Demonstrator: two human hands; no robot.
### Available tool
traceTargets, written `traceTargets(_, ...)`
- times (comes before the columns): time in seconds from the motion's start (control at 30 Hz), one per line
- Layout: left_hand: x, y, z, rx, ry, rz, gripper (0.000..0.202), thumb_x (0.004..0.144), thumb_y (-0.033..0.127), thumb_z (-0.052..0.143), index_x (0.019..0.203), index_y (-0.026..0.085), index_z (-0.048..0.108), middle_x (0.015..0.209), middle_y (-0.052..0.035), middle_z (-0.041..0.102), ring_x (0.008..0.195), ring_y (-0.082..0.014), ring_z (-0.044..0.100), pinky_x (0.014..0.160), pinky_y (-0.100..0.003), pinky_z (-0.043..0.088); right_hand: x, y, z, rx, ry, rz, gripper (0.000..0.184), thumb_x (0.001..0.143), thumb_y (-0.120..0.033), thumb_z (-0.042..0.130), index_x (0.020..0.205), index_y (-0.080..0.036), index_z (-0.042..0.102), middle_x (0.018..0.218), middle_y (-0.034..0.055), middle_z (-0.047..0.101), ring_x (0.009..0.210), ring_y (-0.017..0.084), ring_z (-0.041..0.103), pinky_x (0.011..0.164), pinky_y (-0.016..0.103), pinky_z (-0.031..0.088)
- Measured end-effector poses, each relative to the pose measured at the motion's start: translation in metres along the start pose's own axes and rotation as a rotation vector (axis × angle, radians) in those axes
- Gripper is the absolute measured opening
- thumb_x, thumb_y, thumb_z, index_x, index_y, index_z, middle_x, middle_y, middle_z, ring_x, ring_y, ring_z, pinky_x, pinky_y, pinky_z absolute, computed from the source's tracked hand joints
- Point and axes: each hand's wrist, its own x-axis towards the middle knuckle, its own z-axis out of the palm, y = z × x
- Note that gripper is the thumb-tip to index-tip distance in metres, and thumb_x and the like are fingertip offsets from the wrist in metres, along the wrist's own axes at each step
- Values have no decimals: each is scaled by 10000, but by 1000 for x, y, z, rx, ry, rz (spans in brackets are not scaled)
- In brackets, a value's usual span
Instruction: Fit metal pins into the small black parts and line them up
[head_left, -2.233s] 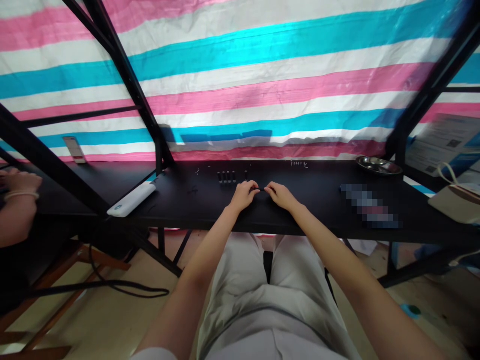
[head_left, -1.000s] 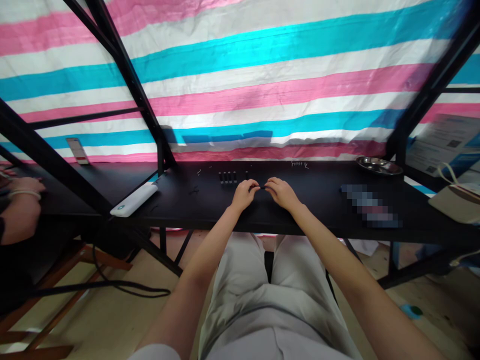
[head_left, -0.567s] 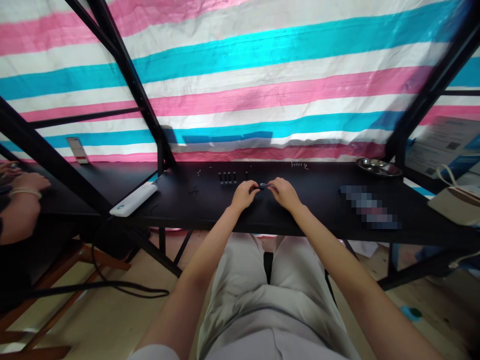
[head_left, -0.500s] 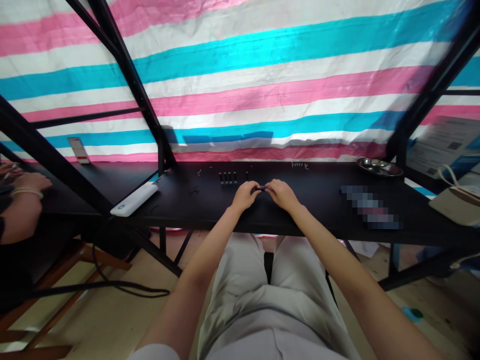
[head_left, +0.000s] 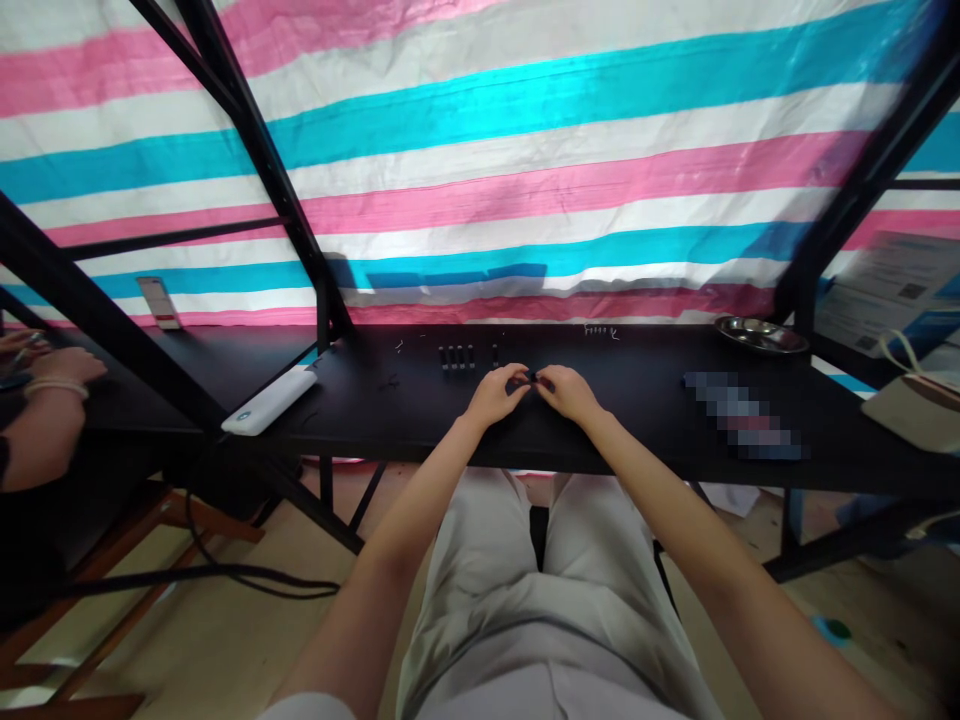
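Over on your far left, a co-worker's hand [head_left: 79, 368] with a band at the wrist works beyond the black frame [head_left: 259, 165]; near it a pale card [head_left: 157, 304] leans upright against the striped sheet [head_left: 562, 180]. Next, a white case [head_left: 271, 400] lies slantwise by the surface's [head_left: 630, 425] left end. Then come dark scraps [head_left: 388, 382], with white bits [head_left: 399, 346] behind them, and four dark sticks [head_left: 457, 357] standing side by side, a fifth stick [head_left: 495, 355] just apart. In front of that, your left hand [head_left: 495, 393] curves its thumb and forefinger with a narrow gap; you can't tell whether it grips anything. Your right hand [head_left: 570, 393] pinches a small dark piece [head_left: 534, 377], which sits between your two hands. Past them, at the back, runs a row of pale bits [head_left: 600, 330]; further right are a pixelated item [head_left: 742, 415], a metal dish [head_left: 761, 336], and finally a bag [head_left: 916, 410].
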Motion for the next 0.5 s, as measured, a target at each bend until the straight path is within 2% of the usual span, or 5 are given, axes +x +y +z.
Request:
traceTargets(0.1,0,1,-1,41,44,1,262,795,190,547,1056,179,535,911,-33,644,819,-139,584,829,-305,462,4,24,-5,107,216,280,216,814,-353,527,834,-163,626,769,68,640,697,178,563,670,283,410)
traceTargets(0.2,-1,0,-2,88,51,-9,234,802,164,506,1033,183,542,882,-31,632,818,-140,578,819,-301,462,9,58,-14,163,312,577,221,763,-363,573,771,-151,634,737,81,655,672,185,581,650,286,417)
traceTargets(0.33,-2,-3,-1,107,43,-28,218,804,159,492,1012,187,550,864,-29,624,822,-141,577,806,-292,465,16,94,-22,91,245,728,169,700,-319,631,730,-155,656,756,93,675,709,201,597,659,297,418)
traceTargets(0.5,-2,-5,0,102,32,-41,210,800,157,489,995,185,559,849,-27,624,819,-144,576,797,-292,467,22,110,-23,-26,110,753,169,714,-317,626,785,-173,681,849,100,684,794,210,608,689,306,429)
